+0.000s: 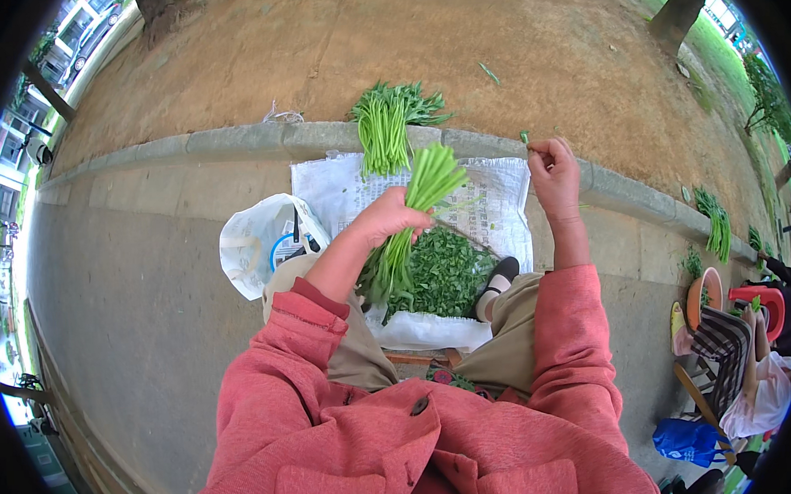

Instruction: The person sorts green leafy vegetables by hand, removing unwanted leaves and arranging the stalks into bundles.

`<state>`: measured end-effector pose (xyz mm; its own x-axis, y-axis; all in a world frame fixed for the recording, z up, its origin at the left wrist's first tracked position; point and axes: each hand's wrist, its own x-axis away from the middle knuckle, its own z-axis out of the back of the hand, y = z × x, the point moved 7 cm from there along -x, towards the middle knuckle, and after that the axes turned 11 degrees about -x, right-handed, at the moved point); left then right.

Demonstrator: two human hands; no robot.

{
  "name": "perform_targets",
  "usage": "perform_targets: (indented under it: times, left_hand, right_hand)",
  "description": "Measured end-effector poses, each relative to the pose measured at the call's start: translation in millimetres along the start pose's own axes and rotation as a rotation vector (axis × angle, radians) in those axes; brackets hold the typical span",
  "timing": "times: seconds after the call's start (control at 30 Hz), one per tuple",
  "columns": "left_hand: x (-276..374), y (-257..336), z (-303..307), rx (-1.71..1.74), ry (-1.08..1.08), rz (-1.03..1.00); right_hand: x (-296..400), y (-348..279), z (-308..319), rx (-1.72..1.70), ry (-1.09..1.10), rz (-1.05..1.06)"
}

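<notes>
My left hand is closed around a bunch of green leafy stalks, cut ends up and leaves hanging down. Out to the right, my right hand pinches a small green piece between thumb and fingers, over the curb. Below the bunch, a heap of loose green leaves lies on a white woven sack spread between my feet. Beyond it, another bundle of stalks rests across the curb, with its leaves on the bare soil and its stems reaching over the sack.
A white bag with items inside stands left of the sack. The concrete curb runs across, beyond the sack. At right are more greens, an orange basin, a red stool, a blue bag and seated people.
</notes>
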<state>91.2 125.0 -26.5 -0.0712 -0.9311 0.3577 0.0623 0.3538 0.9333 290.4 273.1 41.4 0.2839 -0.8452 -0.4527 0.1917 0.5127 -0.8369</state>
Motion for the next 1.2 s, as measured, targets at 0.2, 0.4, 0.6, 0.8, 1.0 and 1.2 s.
perform_targets:
  times: [0.2, 0.4, 0.6, 0.8, 1.0, 1.2]
  left_hand:
    - [2.0, 17.9, 11.3, 0.254, 0.081, -0.234]
    - [1.4, 23.4, 3.0, 0.269, 0.064, -0.262]
    - [-0.7, 21.0, -7.6, 0.250, 0.036, -0.226]
    - [0.2, 21.7, -16.7, 0.300, -0.005, -0.198]
    - [-8.1, 9.8, -15.3, 0.272, 0.033, -0.150]
    - [-13.9, 5.7, -6.2, 0.338, 0.137, -0.146]
  right_hand:
    - [34.3, 12.4, -43.4, -0.022, -0.434, -0.367]
    - [45.7, -21.1, -76.8, -0.781, -0.340, -0.590]
    - [49.5, -27.1, -88.9, -0.961, -0.342, -0.614]
    - [51.9, -25.1, -93.7, -0.820, -0.403, -0.545]
    - [51.5, -28.1, -92.3, -0.633, -0.371, -0.465]
    - [55.3, -14.9, -101.7, -0.793, -0.446, -0.572]
